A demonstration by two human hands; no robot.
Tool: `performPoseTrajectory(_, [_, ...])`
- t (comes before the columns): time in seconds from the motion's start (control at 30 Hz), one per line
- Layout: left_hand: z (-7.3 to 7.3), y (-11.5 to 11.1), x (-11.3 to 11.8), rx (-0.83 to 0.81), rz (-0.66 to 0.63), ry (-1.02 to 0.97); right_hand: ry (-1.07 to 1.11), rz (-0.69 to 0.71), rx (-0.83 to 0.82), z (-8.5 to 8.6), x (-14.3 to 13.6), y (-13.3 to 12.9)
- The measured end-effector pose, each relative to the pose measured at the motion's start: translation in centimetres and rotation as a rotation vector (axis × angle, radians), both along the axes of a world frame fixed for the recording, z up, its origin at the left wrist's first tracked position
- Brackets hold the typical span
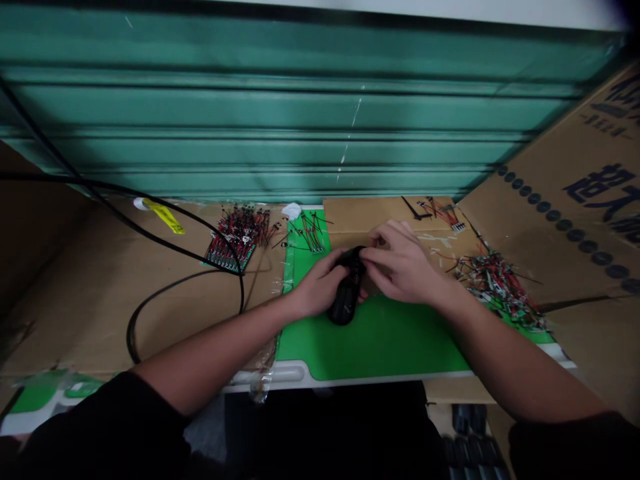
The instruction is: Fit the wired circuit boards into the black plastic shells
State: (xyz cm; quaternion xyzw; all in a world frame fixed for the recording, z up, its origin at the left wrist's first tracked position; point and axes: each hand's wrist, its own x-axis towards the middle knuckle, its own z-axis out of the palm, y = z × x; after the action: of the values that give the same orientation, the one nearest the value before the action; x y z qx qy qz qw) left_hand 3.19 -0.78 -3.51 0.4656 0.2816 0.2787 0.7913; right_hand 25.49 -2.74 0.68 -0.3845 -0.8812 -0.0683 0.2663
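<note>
Clearly, the left hand [323, 283] is closed around a black device [344, 303]; the right hand [403, 260] bends its fingers at the upper end, whether pinching I cannot tell.

Small electronics assy workshop, by my read.
On my cam: wired PCBs [233, 240] batched on cardboard sheet [100, 293], wire-and-board tangle [505, 287] at R, green worktop [390, 340] w/ white edge, printed carton [560, 173] standing alongside, blk parts [470, 450] in rows below bench lvl.

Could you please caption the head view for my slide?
Left hand holds black oblong device; right hand touches its end.
</note>
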Motion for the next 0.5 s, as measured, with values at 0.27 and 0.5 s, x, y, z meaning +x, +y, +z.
performPoseTrajectory(0.27, [0.18,0.0,0.29,0.008,0.06,0.013,-0.046,0.08,-0.1,0.62,-0.75,-0.45])
performPoseTrajectory(0.5, [0.43,0.22,-0.02,-0.099,0.018,-0.012,0.333,-0.006,-0.153,0.02,-0.65,-0.58])
